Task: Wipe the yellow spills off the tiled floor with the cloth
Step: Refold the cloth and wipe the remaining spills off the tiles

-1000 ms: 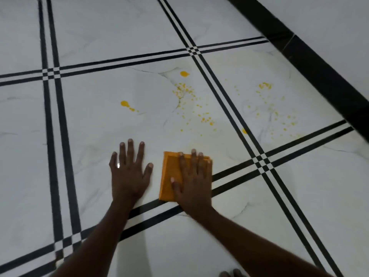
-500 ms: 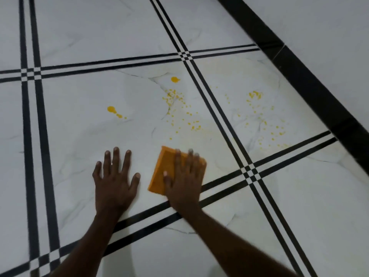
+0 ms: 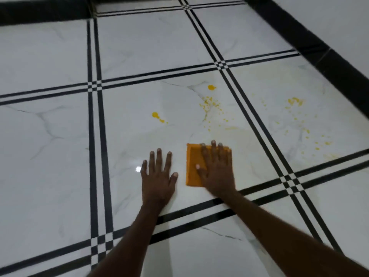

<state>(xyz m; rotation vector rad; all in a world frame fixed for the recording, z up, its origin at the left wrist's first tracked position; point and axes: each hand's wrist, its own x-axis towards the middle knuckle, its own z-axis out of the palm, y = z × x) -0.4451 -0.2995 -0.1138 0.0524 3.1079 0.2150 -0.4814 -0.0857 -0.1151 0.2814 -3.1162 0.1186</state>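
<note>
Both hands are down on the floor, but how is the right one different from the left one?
The right hand presses flat on the folded orange cloth, while the left hand rests directly on the bare white tile. The right hand's fingers lie close together; the left hand's are spread wider. The right hand sits nearer the yellow spills; the left sits off to the side of them. Both lie palm down with straight fingers, gripping nothing.

Readable text: none is showing anywhere.
Labels, brands, numbers, signs: none are appearing on any surface in view.
</note>
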